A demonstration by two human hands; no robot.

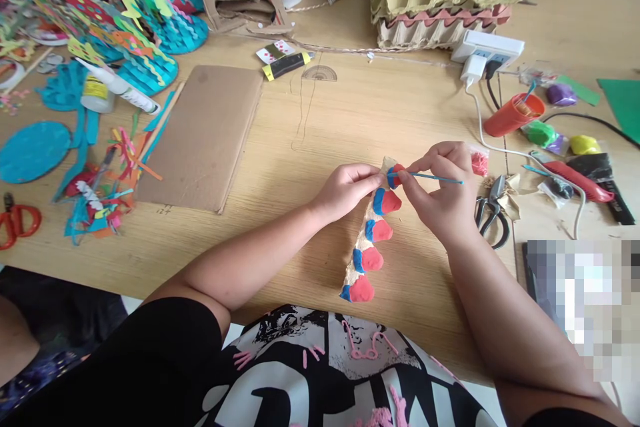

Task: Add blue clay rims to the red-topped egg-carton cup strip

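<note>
A strip of egg carton (pixel 351 275) runs slantwise over the table in front of me. Its row of several bumps carries blue clay on one side and red clay (pixel 371 259) on the other. My left hand (pixel 343 192) pinches the far end of this strip between thumb and fingers. In my right hand (pixel 445 193) is a thin blue stick (pixel 440 179), held between thumb and fingers. The stick's left end lies against the clay on the farthest bump, while its other end points right. My right fingertips are close to that bump; whether they touch it I cannot tell.
Pruning shears (pixel 495 203) lie right of my right hand, near an orange cup (pixel 515 113) and a white cable (pixel 530 150). Cardboard (pixel 205 133) lies at left, beside paper scraps. Egg trays (pixel 445 0) are stacked at the back. Orange-handled scissors (pixel 20 220) sit far left.
</note>
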